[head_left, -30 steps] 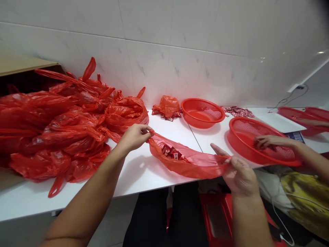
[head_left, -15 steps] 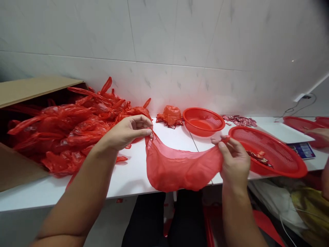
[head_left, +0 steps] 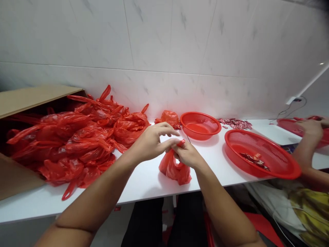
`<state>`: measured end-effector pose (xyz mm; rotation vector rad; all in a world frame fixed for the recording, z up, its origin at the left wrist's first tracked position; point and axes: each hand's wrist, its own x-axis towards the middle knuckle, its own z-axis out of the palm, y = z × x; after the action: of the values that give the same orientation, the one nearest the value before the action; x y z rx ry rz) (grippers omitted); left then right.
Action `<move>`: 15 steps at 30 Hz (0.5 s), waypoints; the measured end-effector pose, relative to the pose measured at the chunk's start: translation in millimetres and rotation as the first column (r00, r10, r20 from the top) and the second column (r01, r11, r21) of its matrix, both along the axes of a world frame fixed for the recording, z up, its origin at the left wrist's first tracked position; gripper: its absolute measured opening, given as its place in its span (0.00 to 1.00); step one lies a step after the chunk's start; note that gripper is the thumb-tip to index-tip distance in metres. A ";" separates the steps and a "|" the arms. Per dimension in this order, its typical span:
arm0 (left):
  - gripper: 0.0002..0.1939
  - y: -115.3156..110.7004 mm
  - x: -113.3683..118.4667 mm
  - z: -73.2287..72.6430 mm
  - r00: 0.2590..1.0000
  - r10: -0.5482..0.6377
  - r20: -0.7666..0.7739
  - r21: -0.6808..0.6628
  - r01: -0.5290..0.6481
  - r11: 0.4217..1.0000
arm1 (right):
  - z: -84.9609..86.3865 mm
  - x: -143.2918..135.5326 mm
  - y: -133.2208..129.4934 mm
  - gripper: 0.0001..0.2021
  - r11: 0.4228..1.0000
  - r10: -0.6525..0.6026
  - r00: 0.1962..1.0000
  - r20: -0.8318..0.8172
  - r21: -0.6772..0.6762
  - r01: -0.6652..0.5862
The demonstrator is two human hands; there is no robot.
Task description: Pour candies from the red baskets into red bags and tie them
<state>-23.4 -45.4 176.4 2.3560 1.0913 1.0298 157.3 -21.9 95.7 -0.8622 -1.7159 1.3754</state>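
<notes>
A small red plastic bag (head_left: pixel 172 168) hangs bunched just over the white table's front part, its lower end at or near the tabletop. My right hand (head_left: pixel 189 154) is closed round its gathered top, and a red tip sticks out above the fingers. My left hand (head_left: pixel 156 139) meets it from the left, thumb against the bag's top beside the right fingers. Its index finger arches above the thumb with a gap; the other left fingertips are hidden. To the left, a heap of filled red plastic bags (head_left: pixel 87 133) spills out of a cardboard box (head_left: pixel 38 97).
Behind my hands are a bag on red packets (head_left: pixel 168 116) and a round red basket (head_left: pixel 200 127). Small red-and-white packets (head_left: pixel 235 123) lie by the wall. A larger red basket (head_left: pixel 280 154) holds several wrapped pieces. At far right, another person's arm (head_left: pixel 309 144) reaches over a red basket.
My hands have come together from wide apart, gathering the stretched bag mouth into a bunch. The right hand moved left. The other person's arm reaches further into view.
</notes>
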 end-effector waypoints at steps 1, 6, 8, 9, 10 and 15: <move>0.13 2.4 -2.9 -7.2 1.000 0.012 0.000 0.002 -0.012 1.000 | -1.2 2.3 1.1 0.25 0.999 0.014 0.999 -0.034 -0.039 -0.016; 0.07 2.7 -7.2 -55.1 0.997 0.038 0.069 -0.112 -0.030 0.993 | -9.9 14.5 0.6 0.28 0.989 0.072 0.989 -0.130 -0.116 -0.087; 0.08 -1.6 -3.0 -70.0 0.985 0.067 0.161 -0.076 -0.055 0.996 | -15.8 15.8 1.0 0.26 0.988 0.046 0.988 -0.146 -0.138 -0.066; 0.07 -3.3 -0.5 -75.9 0.977 0.060 0.205 -0.048 -0.051 0.998 | -18.7 16.1 1.5 0.26 0.987 0.029 0.988 -0.154 -0.151 -0.052; 0.05 -4.4 2.0 -81.2 0.968 0.045 0.248 -0.025 -0.040 0.999 | -21.2 16.4 2.2 0.26 0.986 0.014 0.986 -0.166 -0.160 -0.041; 0.42 0.2 11.8 -106.2 0.917 -0.009 0.400 -0.246 0.116 0.962 | -23.9 22.5 3.5 0.24 0.985 0.065 0.971 -0.231 -0.143 -0.100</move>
<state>-11.6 -45.2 70.2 1.8531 0.9242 1.1879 179.8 -18.4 71.7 -0.6922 -1.5012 1.6136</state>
